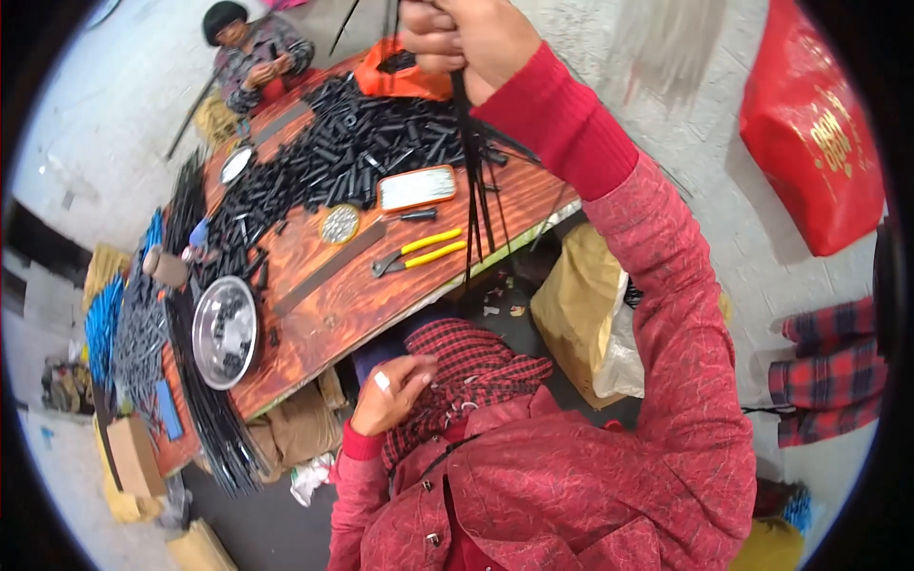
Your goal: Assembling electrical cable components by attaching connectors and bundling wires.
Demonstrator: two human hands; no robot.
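My right hand [476, 43] is raised high over the table's near right edge, its fingers wrapped round a bunch of thin black rods [468, 143]. The rods hang down with their lower ends apart, in front of the tabletop. Low over my lap, my left hand [392, 392] holds nothing that I can see; its fingers are loosely bent and the thumb stands apart. A white strip is wrapped on one of its fingers. Nearest the rods on the table lie yellow-handled pliers [419, 253], a white-filled orange tray [417, 188] and a single black tubular piece [419, 215].
A heap of black tubular parts [333, 143] covers the wooden table's [333, 309] far side. A metal bowl [226, 333], a round tin [340, 225] and long black rods [205, 409] lie leftward. Another person [255, 62] sits beyond. Sacks [583, 314] stand right of my lap.
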